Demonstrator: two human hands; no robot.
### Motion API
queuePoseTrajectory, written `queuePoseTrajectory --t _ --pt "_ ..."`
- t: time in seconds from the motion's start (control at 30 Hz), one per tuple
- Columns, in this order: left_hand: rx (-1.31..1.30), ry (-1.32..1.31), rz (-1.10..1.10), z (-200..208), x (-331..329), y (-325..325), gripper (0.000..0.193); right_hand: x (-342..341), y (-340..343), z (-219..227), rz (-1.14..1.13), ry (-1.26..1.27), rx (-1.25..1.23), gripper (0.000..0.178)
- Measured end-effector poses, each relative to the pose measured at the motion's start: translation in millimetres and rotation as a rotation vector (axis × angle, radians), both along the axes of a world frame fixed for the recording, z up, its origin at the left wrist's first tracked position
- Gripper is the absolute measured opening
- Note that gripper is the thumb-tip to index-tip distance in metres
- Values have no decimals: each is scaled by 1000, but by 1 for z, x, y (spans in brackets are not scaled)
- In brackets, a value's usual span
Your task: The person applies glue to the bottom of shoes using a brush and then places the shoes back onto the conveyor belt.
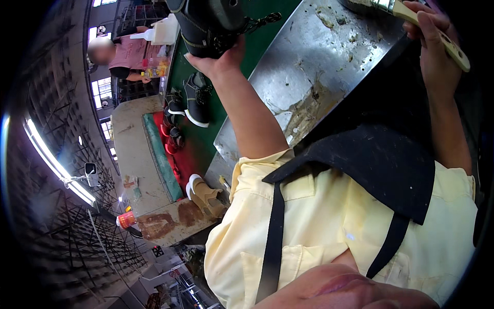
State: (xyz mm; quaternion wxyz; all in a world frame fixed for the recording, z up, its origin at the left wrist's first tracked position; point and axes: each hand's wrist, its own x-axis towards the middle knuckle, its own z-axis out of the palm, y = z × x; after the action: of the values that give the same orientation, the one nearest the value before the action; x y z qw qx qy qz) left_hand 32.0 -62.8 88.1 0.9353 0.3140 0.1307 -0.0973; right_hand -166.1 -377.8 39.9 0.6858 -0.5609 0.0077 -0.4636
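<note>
Two hands busy: left hand [218, 62] clamped under a black shoe [208, 26] with yellow stitching, held up at the top edge over the green belt [206, 131]; right hand [437, 49] wrapped around the pale handle of a brush [411, 15], above the stained steel work plate [319, 67]. More shoes on belt: one black with white sole [197, 100], one tan [206, 194] nearer the belt end. An orange cylindrical can [125, 220] stands on the rusty ledge; a small square sign [158, 251] sits below it, markings too small to tell. Another person [126, 54] in pink sits far left.
</note>
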Motion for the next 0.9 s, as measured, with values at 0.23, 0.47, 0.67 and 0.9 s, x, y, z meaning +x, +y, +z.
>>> queuePoseTrajectory --t 0.23,0.47,0.67,0.9 --pt "-242 127 160 8 3 -20 70 -3 -38 -44 133 141 -18 14" --pt "-42 -93 97 14 -22 -14 64 8 -3 -43 250 38 -119 8" --pt "-60 -78 274 -32 3 6 68 23 21 -57 64 95 -658 16" --pt "-116 127 664 -54 25 51 64 46 40 -81 119 114 -710 15"
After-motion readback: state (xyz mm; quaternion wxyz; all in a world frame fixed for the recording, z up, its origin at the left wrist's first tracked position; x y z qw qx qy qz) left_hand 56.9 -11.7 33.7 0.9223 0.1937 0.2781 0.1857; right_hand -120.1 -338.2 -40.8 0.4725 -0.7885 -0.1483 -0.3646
